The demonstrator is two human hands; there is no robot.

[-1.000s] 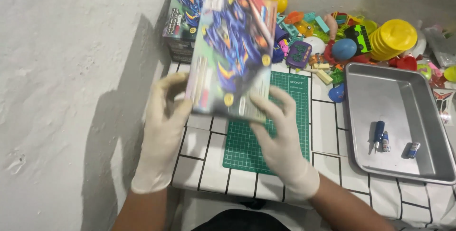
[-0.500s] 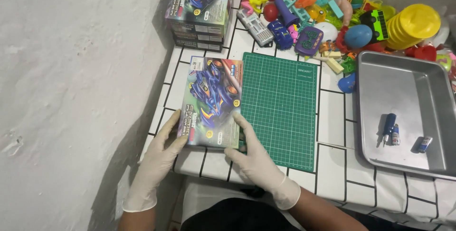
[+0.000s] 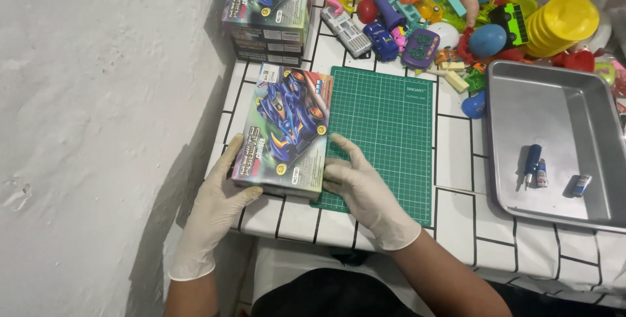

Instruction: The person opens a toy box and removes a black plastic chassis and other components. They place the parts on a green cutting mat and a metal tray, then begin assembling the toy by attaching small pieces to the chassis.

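Observation:
A flat cardboard box with a blue toy racing car pictured on it [image 3: 285, 129] lies on the white tiled counter, its right edge over the green cutting mat [image 3: 387, 132]. Both my hands wear white gloves. My left hand [image 3: 218, 204] grips the box's near left corner. My right hand [image 3: 362, 188] rests against the box's near right side, fingers on the mat.
A stack of similar boxes [image 3: 267, 8] stands at the back by the white wall. A heap of coloured plastic toys [image 3: 450, 20] fills the back. A metal tray [image 3: 555, 102] at right holds a small blue tool and two little items.
I have brought the box down from in front of me and laid it flat on the counter at the mat's left edge. My hands have slid to its near end.

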